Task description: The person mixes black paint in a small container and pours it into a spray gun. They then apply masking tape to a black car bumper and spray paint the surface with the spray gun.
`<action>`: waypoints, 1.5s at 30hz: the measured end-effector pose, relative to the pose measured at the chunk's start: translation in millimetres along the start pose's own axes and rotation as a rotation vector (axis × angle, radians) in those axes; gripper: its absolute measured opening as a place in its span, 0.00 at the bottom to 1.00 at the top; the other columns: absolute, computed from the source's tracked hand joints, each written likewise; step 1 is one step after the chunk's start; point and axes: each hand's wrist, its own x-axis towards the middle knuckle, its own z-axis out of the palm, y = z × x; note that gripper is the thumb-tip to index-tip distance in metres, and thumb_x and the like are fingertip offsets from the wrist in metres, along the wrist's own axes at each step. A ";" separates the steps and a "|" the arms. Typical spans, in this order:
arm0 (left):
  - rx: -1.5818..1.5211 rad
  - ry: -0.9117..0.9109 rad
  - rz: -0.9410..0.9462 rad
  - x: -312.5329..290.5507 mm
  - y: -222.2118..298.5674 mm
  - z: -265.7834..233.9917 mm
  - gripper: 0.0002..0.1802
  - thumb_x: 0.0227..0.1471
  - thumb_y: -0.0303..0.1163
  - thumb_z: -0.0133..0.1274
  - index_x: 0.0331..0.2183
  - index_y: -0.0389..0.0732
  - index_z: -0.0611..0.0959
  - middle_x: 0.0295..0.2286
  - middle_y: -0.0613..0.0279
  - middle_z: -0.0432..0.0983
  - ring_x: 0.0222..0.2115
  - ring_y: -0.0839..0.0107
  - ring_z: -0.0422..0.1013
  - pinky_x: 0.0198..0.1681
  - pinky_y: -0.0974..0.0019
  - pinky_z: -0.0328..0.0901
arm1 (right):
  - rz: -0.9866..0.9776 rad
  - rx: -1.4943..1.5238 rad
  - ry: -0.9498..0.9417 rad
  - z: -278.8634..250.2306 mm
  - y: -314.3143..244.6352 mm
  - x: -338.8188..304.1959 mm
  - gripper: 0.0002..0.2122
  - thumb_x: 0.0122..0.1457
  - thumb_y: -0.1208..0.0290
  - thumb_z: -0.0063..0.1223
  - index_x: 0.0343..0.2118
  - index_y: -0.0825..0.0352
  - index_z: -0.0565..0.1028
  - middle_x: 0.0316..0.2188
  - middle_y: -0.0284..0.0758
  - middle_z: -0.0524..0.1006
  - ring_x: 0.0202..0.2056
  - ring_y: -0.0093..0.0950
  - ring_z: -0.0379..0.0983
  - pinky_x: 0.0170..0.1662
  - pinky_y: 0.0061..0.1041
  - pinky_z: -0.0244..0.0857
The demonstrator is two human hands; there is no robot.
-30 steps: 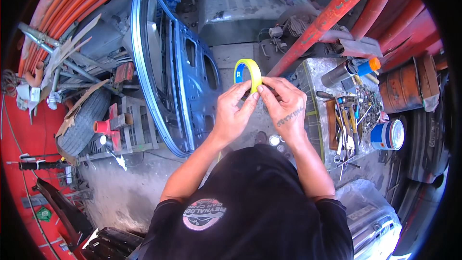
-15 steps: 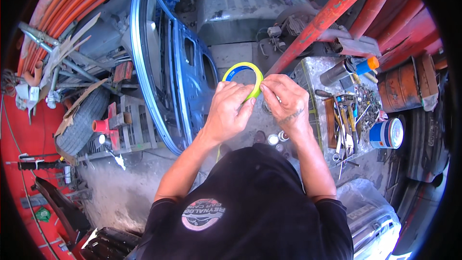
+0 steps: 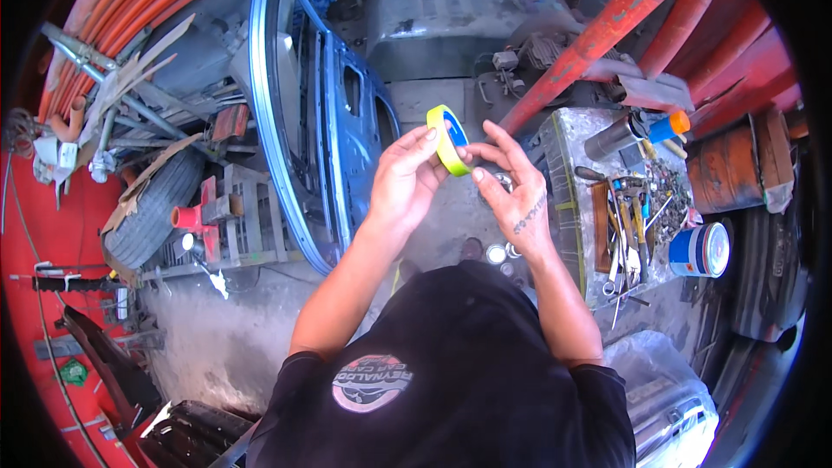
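A roll of yellow-green masking tape point(image 3: 445, 152) with a blue inner core is up in front of my chest. My left hand point(image 3: 404, 180) grips it from the left, thumb on the outer face and fingers behind and below. The roll stands tilted, its outer band turned toward me and its opening facing right. My right hand point(image 3: 520, 199) is just to the right, thumb and fingers apart. Its fingertips come close to the roll's right edge; whether they touch it I cannot tell. No loose tape end can be made out.
A blue car door point(image 3: 342, 113) stands upright ahead on the left. To the right, a workbench point(image 3: 568, 182) carries hand tools, a spray gun cup and a blue-white can point(image 3: 698, 250). A slanting red post point(image 3: 598, 30) rises behind it. A tyre point(image 3: 156, 212) lies at left.
The roll has turned from showing its ring opening to showing its outer band. My left hand has rolled over with it, and my right hand's pinched fingers have spread apart.
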 end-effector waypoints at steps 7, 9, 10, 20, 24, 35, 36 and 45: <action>-0.038 0.053 -0.024 -0.8 -3.0 -6.2 0.16 0.66 0.34 0.56 0.48 0.32 0.81 0.42 0.53 0.81 0.45 0.62 0.79 0.53 0.58 0.72 | 0.042 -0.033 -0.085 -5.2 34.0 -6.9 0.21 0.60 0.75 0.62 0.57 0.69 0.77 0.45 0.43 0.85 0.51 0.33 0.81 0.56 0.32 0.71; -0.012 0.132 0.011 -3.4 -4.9 -2.0 0.16 0.65 0.35 0.58 0.46 0.31 0.81 0.39 0.51 0.82 0.42 0.61 0.80 0.50 0.60 0.75 | 0.035 0.021 -0.062 -4.0 31.1 -6.6 0.19 0.60 0.77 0.62 0.55 0.69 0.77 0.44 0.43 0.85 0.50 0.33 0.82 0.55 0.32 0.72; 0.043 0.108 0.038 -4.4 -6.8 -2.3 0.17 0.64 0.34 0.59 0.48 0.31 0.81 0.40 0.52 0.82 0.43 0.63 0.80 0.50 0.61 0.74 | 0.012 0.031 -0.039 -1.9 24.9 -6.6 0.18 0.60 0.78 0.62 0.54 0.69 0.78 0.44 0.43 0.85 0.49 0.32 0.82 0.54 0.31 0.73; 0.764 -0.112 0.352 -20.3 -25.1 7.4 0.23 0.59 0.20 0.59 0.56 0.30 0.80 0.46 0.62 0.77 0.49 0.74 0.70 0.57 0.68 0.62 | 0.011 0.072 0.088 3.4 17.1 -7.1 0.14 0.61 0.80 0.62 0.49 0.71 0.79 0.42 0.42 0.85 0.43 0.33 0.85 0.47 0.29 0.78; 0.875 -0.113 0.354 -21.5 -19.8 13.2 0.21 0.59 0.21 0.59 0.54 0.30 0.81 0.43 0.60 0.78 0.46 0.73 0.71 0.54 0.69 0.64 | -0.277 -0.260 0.122 -3.7 8.1 -3.2 0.10 0.58 0.81 0.64 0.43 0.72 0.81 0.39 0.44 0.84 0.38 0.36 0.84 0.42 0.31 0.78; 1.157 -0.069 0.446 -25.5 -14.8 24.1 0.19 0.51 0.21 0.58 0.47 0.30 0.84 0.31 0.58 0.76 0.31 0.70 0.70 0.39 0.67 0.66 | -0.692 -0.703 0.024 -23.7 -1.8 12.9 0.11 0.46 0.83 0.65 0.36 0.70 0.80 0.36 0.40 0.80 0.34 0.37 0.80 0.36 0.34 0.77; 1.181 -0.075 0.446 -25.7 -14.1 23.4 0.18 0.51 0.21 0.58 0.47 0.30 0.84 0.31 0.58 0.76 0.31 0.70 0.70 0.39 0.67 0.66 | -0.695 -0.705 0.024 -23.5 -2.1 12.9 0.11 0.47 0.82 0.65 0.36 0.70 0.80 0.35 0.40 0.80 0.34 0.38 0.80 0.36 0.34 0.77; 1.082 -0.151 0.343 -25.1 -10.9 13.6 0.17 0.50 0.23 0.55 0.43 0.29 0.85 0.30 0.60 0.74 0.32 0.71 0.69 0.36 0.66 0.63 | -0.277 -0.327 -0.062 -32.7 2.8 15.5 0.06 0.53 0.80 0.62 0.35 0.72 0.80 0.33 0.39 0.80 0.33 0.33 0.79 0.37 0.29 0.72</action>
